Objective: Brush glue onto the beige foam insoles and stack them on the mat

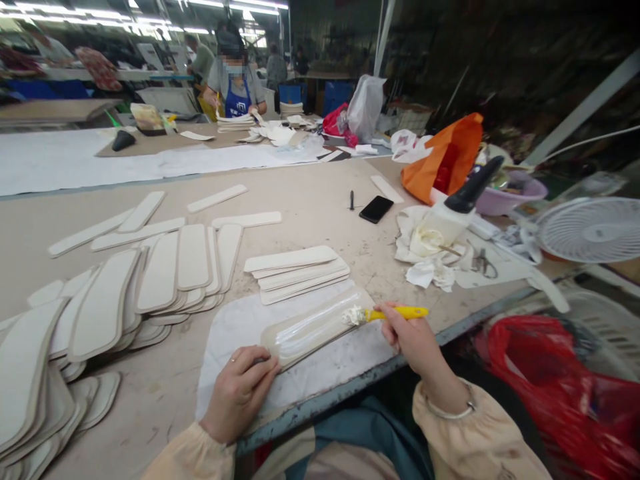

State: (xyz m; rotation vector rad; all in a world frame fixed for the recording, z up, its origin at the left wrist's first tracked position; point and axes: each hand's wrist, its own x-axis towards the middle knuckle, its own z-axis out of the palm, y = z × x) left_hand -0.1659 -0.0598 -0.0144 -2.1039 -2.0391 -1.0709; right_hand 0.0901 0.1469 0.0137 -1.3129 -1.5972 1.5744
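My right hand (407, 333) is closed around the yellow handle of a brush (397, 313). The brush's bristles, caked with white paste, touch the right part of a long beige panel with rounded corners (313, 330). Glossy wet streaks run along the panel's top. At its left end, my left hand (243, 387) grips the edge with bent fingers; the thumb side is partly hidden. Under the panel lies a white sheet (225, 333). Just behind it sits a small fanned stack of similar strips (300, 270).
Many overlapping panels (103, 307) cover the table's left side. To the right are a black phone (377, 209), a white container of paste (433, 230), an orange bag (445, 160) and a fan (595, 230). A co-worker in a blue apron (237, 100) stands across the tables.
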